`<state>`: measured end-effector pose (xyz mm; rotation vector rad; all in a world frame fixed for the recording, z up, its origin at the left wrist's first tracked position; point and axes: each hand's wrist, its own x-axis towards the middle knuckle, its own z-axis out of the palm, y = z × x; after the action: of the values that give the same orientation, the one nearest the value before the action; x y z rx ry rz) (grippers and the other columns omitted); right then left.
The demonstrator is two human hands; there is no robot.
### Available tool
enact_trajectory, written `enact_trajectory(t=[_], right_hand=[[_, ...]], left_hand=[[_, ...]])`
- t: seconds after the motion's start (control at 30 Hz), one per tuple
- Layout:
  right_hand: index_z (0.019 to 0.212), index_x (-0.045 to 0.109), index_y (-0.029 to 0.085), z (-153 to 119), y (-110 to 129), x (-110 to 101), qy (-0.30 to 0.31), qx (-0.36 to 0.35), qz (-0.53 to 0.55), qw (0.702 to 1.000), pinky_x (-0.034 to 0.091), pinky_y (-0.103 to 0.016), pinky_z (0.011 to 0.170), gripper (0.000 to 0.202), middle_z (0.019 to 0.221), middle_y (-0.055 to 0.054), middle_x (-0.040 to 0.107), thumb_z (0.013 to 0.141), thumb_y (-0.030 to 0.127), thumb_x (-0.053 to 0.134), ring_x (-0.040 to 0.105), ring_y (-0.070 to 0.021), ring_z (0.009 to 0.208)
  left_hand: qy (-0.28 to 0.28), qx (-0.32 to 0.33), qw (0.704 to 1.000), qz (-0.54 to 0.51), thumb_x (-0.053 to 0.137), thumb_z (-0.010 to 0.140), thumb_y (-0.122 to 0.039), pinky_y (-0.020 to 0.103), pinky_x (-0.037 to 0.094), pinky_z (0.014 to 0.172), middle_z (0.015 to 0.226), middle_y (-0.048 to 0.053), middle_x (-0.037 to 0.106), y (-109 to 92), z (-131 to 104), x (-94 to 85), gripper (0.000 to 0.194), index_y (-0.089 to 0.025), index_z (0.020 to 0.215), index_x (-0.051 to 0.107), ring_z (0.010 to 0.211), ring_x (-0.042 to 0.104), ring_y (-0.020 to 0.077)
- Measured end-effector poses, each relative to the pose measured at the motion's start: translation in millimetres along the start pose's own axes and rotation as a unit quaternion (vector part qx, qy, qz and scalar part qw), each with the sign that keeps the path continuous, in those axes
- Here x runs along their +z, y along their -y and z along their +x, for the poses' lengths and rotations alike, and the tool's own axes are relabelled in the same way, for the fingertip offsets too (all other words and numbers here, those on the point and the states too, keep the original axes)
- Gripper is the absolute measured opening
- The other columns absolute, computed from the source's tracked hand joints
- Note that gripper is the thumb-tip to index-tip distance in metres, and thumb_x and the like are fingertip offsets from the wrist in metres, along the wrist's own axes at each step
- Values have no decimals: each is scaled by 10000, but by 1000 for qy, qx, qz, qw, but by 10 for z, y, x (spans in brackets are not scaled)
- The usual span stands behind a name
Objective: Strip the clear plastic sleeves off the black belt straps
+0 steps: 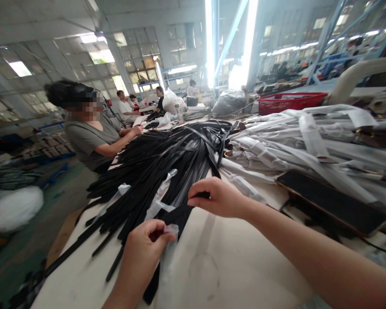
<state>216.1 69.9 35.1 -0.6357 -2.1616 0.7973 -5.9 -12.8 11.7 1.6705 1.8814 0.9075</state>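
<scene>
My left hand [144, 246], low in the middle, pinches the end of a thin, clear plastic sleeve [170, 253] that hangs down over the table edge of the pile. To its right and a little farther off, my right hand [217, 197] is closed, thumb against fingers, on a black strap [176, 214]. That strap runs left from the fingers toward the plastic. Beyond both hands spreads a large heap of long black straps [167, 154], with a few loose clear plastic pieces [161, 193] lying across it.
White-wrapped straps [276, 141] are piled at right, near a black-topped block [334, 201]. A red basket [289, 103] stands behind them. At the table's left side stands a co-worker [90, 133]. The pale tabletop [231, 253] shows in front of me.
</scene>
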Motion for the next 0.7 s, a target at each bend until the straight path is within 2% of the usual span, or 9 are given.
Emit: enact_trajectory(t=[0.17,0.33,0.43,0.6,0.7], right_hand=[[773,675,143,-22,-42,76,33,-29,-48,998,386,-197,592,115,712,-16,652,850,211,621,558,-112,626],[788,678,139,-7,-56,10,28,-34,-61,997,391,-199,609,103,730,-26,663,857,190,622,583,-121,652],[818,683,146,-5,-46,8,59,-72,-95,991,390,-216,649,84,750,-28,675,865,173,618,591,-130,679],[773,665,158,-55,1,241,108,-119,-187,969,363,-268,726,103,717,-12,670,864,197,640,596,-142,686],[843,664,157,-62,-34,324,159,-124,-182,962,360,-265,710,89,753,-8,679,859,244,666,602,-142,703]], left_hand=[[14,-11,1000,-18,704,633,-342,272,427,615,648,18,675,-30,4,-1,175,-172,669,679,634,598,202],[15,-17,999,-23,697,655,-316,274,431,628,650,13,681,-24,3,-27,136,-182,663,680,637,613,199],[28,-6,999,-23,668,704,-344,283,445,668,733,30,709,-5,-1,-25,164,-185,726,700,705,637,216],[87,86,993,-8,570,802,-350,270,442,686,744,33,694,-43,-31,14,236,-187,677,686,733,621,199],[118,63,991,-19,556,803,-364,265,431,659,716,41,687,-46,-42,47,272,-171,663,687,713,604,197]])
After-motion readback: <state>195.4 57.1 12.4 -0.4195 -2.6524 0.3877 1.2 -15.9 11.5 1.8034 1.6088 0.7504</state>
